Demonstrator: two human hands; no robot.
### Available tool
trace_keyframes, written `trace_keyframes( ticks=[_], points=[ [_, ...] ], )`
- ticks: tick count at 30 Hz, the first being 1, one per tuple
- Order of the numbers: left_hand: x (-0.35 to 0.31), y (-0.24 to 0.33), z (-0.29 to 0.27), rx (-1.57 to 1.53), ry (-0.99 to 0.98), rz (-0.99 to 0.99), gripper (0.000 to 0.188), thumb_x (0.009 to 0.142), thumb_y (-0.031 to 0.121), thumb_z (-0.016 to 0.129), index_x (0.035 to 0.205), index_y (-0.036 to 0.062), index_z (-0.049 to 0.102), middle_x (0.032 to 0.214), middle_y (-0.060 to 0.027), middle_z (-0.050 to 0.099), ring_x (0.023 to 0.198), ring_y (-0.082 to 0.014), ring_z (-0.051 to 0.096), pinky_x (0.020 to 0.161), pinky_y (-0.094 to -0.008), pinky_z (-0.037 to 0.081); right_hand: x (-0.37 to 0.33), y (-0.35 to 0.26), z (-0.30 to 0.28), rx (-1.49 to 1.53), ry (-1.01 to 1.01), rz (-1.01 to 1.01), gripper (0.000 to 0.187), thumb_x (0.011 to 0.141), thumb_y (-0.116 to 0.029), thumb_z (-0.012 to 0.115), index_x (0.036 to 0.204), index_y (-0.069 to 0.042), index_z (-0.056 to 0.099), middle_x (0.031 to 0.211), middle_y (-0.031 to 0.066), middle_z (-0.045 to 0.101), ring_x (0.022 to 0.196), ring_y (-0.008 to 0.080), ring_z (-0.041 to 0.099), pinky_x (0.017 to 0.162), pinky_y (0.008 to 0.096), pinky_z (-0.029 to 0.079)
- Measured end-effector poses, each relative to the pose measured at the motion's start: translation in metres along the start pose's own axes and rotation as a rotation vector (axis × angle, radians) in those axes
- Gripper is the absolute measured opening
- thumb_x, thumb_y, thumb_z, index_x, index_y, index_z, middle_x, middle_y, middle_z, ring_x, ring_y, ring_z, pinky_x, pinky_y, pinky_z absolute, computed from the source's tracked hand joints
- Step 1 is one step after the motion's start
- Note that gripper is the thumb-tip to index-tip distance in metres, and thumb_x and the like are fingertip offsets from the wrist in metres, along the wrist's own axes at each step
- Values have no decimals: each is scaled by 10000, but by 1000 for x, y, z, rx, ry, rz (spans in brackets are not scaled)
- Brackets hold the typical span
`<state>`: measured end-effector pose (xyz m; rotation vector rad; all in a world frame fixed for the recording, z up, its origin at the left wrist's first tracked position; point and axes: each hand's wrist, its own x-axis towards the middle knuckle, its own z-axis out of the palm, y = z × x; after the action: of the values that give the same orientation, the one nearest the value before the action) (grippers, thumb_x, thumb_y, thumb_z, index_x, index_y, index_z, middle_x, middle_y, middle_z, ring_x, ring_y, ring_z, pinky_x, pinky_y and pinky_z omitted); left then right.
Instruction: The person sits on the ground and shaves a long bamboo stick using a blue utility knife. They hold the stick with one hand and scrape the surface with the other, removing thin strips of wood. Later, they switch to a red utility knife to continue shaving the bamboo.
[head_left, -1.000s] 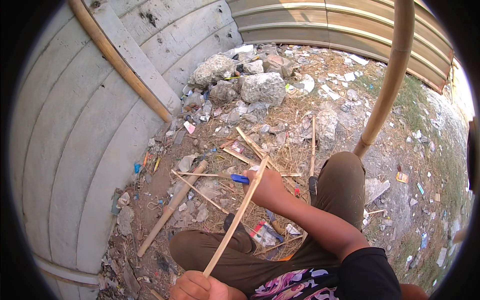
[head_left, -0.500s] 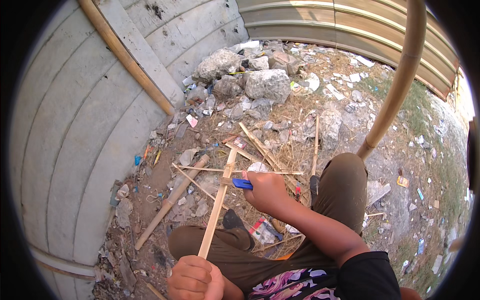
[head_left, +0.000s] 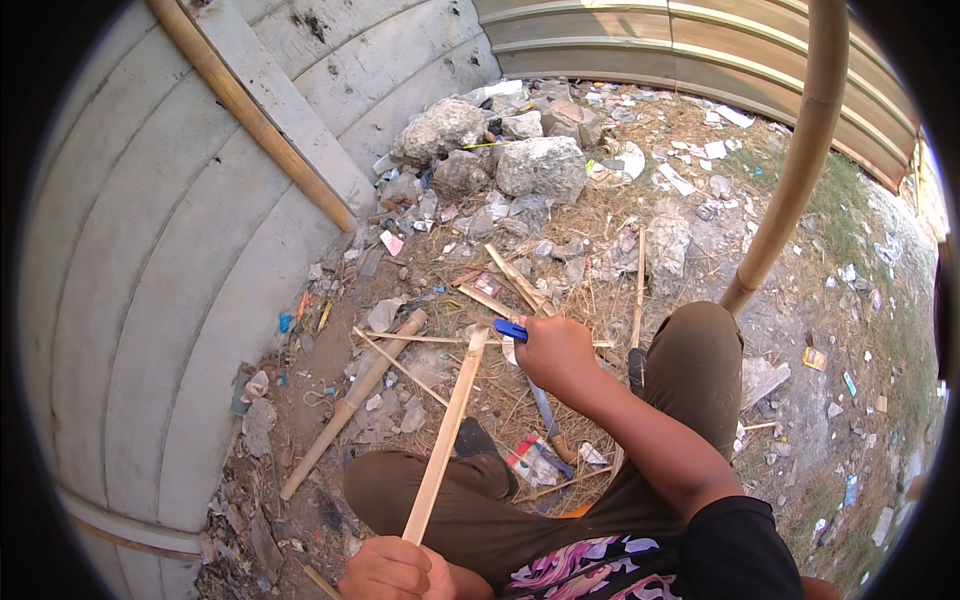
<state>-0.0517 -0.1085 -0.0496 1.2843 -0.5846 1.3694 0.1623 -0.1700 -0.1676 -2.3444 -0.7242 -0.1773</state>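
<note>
Rubbish (head_left: 391, 243) and straw (head_left: 612, 225) litter the ground (head_left: 335, 345) beside a grey wall (head_left: 150, 300). Above it, a pale, flat wooden strip (head_left: 445, 430) points forward, long axis leaning right; fingers of the left hand (head_left: 395, 570) clench its near end, those of the right hand (head_left: 555, 352) grasp a blue tool (head_left: 511, 330) by its far tip

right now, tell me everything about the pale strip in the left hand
The pale strip is long, narrow and straight, apparently split bamboo or wood. The left hand grips its lower part; it slants up and slightly right, passing in front of the left leg, to a far end near the blue tool in the right hand. Whether the tool touches it is unclear.
</note>
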Motion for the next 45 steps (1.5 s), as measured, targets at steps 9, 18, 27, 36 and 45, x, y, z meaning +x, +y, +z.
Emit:
trace_keyframes(
  ticks=[9, 18, 27, 36, 45],
  points=[
    [0, -12, -21, -144, -58, -5, 232, 978, 214, 540, 929, -13, 522, 525, 57, 369, 388, -79, 280, 412, -249, 245, -3, -7, 9, 87, -68, -4, 201, 848, -224, 596, 825, -54, 700, 672, 177, 664, 631, 368, 680, 610, 474, 550],
    [-43, -28, -66, 138, 201, 191, 397, 982, 254, 586, 1180, -60, 447, 586, 60, 424, 445, -71, 376, 411, -242, 312, -5, -4, 17, 96, -167, 88, 241, 845, -251, 589, 811, -50, 719, 703, 189, 678, 651, 370, 686, 639, 476, 556],
    [-9, 14, -11, -236, 510, 102, 506, 960, 339, 570, 536, 248, 311, 445, 104, 232, 380, -75, 222, 415, -251, 200, 27, 48, 30, 52, -126, 459, 310, 854, -263, 600, 834, 17, 729, 811, 225, 702, 736, 384, 704, 697, 468, 569],
    [8, -10, -27, -74, 1083, 72, 510, 959, 319, 480, 495, 220, 293, 427, 84, 245, 357, -87, 227, 413, -272, 194, -16, -11, -5, 282, -62, 4, 254, 899, -248, 601, 799, -33, 693, 648, 216, 624, 616, 392, 645, 595, 503, 505],
    [-28, -49, -27, 118, 13, 92, 532, 1003, 248, 368, 497, 170, 227, 407, 54, 194, 332, -85, 175, 391, -255, 152, -54, -53, -3, 268, -38, -293, 254, 919, -220, 604, 731, -51, 630, 586, 168, 607, 511, 371, 609, 499, 473, 490]
  ],
)
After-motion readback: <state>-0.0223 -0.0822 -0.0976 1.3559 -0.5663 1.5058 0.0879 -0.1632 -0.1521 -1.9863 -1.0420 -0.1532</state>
